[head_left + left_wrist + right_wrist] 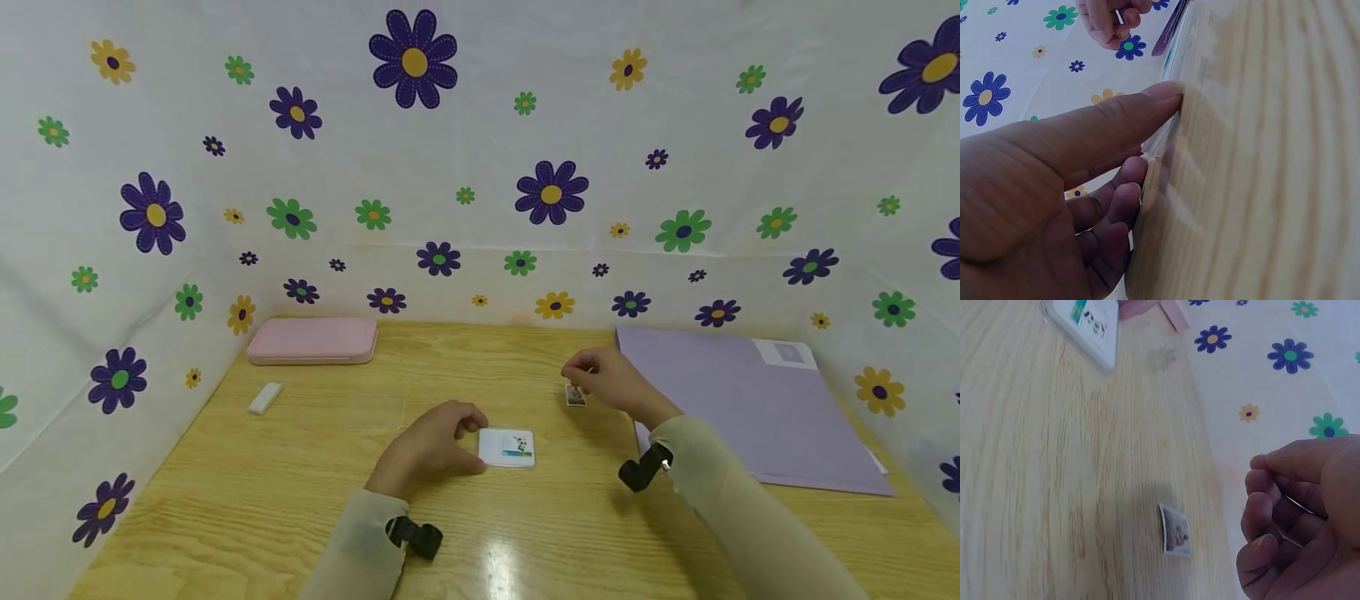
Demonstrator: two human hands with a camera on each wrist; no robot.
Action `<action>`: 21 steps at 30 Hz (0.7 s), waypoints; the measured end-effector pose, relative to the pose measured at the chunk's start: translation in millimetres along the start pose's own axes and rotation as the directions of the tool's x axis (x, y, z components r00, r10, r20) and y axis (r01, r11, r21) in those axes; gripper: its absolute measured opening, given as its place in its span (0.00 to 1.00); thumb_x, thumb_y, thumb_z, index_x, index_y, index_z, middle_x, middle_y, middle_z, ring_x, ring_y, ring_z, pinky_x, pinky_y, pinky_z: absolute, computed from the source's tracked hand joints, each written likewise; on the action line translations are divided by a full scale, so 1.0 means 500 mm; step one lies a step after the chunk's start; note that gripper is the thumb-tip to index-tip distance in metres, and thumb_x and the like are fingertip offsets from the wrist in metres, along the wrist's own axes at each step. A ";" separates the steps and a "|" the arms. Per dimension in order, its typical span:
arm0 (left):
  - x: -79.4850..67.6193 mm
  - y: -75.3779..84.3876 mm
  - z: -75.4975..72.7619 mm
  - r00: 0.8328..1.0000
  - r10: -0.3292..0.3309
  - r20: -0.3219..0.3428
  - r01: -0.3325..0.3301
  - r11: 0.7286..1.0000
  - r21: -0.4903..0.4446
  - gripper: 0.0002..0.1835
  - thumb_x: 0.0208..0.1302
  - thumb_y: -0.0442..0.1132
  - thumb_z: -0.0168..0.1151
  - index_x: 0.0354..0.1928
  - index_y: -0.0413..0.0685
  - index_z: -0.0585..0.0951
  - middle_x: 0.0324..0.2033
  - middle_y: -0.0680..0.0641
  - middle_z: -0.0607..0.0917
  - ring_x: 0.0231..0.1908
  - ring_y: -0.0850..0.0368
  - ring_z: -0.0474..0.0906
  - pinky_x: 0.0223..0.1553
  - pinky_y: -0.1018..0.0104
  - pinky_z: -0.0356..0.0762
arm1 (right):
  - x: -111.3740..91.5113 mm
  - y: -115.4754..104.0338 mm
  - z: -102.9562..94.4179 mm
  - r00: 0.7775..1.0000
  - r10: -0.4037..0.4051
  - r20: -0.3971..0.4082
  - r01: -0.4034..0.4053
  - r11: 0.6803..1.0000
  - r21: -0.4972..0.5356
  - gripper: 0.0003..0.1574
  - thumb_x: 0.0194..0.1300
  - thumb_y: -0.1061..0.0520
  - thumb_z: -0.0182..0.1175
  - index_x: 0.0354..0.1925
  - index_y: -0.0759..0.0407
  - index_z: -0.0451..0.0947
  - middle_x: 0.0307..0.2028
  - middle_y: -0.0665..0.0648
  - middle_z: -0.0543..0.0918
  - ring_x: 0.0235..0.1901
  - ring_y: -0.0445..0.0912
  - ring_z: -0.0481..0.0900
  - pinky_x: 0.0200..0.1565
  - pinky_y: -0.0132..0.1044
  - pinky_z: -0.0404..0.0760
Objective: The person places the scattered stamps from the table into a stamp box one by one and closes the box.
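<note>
A flat white case (pixel 495 447) with clear edges and a small picture on top lies at mid-table. My left hand (pixel 435 442) holds it at its left end, thumb at the near corner and forefinger at the far one. Close up, the thumb (pixel 1116 122) presses along its edge. Right of the case, a small stamp-like picture (pixel 575 395) with a white border lies on the wood. My right hand (pixel 611 379) hovers just over it. The fingers (pixel 1259 509) are curled, thumb and forefinger tips together, with nothing visible between them.
A pink pencil case (pixel 312 340) lies at the back left, and a white eraser-like block (pixel 266 398) in front of it. A clear sheet (pixel 375 412) lies behind my left hand. On the right is a large purple folder (pixel 720 408). Flowered cloth (pixel 480 150) surrounds the table (pixel 555 533).
</note>
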State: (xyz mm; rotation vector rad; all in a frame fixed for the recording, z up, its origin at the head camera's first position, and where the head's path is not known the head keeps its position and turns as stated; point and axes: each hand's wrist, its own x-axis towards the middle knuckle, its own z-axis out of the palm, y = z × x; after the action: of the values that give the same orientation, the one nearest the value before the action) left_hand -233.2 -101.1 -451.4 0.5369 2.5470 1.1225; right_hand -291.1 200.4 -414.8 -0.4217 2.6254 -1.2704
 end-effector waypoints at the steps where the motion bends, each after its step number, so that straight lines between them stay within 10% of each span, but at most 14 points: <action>1: 0.000 0.000 0.001 1.000 -0.002 -0.001 0.002 1.000 0.001 0.26 0.48 0.40 0.80 0.50 0.52 0.80 0.42 0.54 0.78 0.42 0.54 0.71 0.48 0.57 0.71 | 0.002 0.004 -0.003 1.000 0.003 -0.002 -0.003 1.000 -0.009 0.16 0.74 0.54 0.57 0.47 0.66 0.82 0.40 0.63 0.82 0.35 0.53 0.77 0.37 0.42 0.76; 21: 0.002 -0.002 0.001 1.000 -0.007 -0.001 0.007 1.000 0.005 0.25 0.48 0.39 0.81 0.49 0.52 0.81 0.41 0.54 0.78 0.42 0.54 0.71 0.47 0.57 0.71 | 0.030 0.065 0.002 0.991 0.111 -0.068 -0.120 0.984 -0.131 0.06 0.67 0.62 0.61 0.41 0.63 0.83 0.34 0.56 0.81 0.34 0.48 0.75 0.36 0.39 0.75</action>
State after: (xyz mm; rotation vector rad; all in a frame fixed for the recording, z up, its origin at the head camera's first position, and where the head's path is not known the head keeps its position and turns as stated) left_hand -234.1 -100.8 -452.5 0.5282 2.5516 1.1148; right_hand -310.3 214.0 -442.0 -0.2503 2.7518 -1.0915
